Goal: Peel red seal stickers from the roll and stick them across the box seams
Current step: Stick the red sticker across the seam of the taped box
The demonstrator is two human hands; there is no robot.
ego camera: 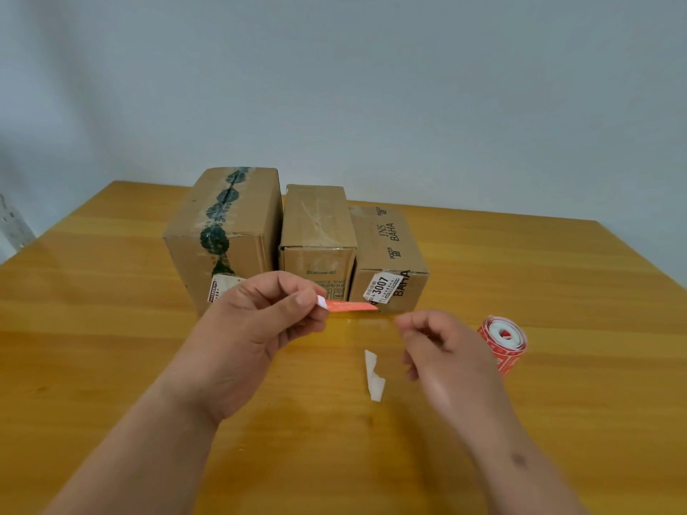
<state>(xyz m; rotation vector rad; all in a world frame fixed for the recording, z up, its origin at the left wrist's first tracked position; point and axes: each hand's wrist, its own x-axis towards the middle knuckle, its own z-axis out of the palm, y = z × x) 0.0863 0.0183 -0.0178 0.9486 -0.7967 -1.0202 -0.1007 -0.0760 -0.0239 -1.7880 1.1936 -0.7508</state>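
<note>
Near edge: both forearms reach in over the wooden worktop [111, 328]. Left hand [256, 321] pinches a red seal sticker [351, 306] at its left end between thumb and forefinger; a white bit of backing shows at the pinch, and the strip sticks out to the right, roughly level, in the air just in front of the boxes. Right hand [442, 351] sits just right of the sticker's free end, not touching it, fingers loosely curled with thumb and forefinger tips close together, holding nothing that I can see. Between the hands, lower down, a torn white backing scrap [373, 377] lies flat on the worktop. The sticker roll [503, 341] lies right of the right hand, partly hidden behind it, red outer wrap, white inner turns, core facing the camera. Further back, three cardboard boxes in a row, sides touching or nearly so, all closed, contents not visible. Left box [223, 232] is the tallest, with dark green patterned tape along the top seam and down the front, plus a worn label at the bottom front, partly hidden by the left hand. Middle box [318, 232] has clear tape on top. Right box [386, 247] is the lowest, printed "BAHA", with a white label reading 3007 on the front. The sticker's tip overlaps that label in view. Behind: a plain pale wall [371, 87].
</note>
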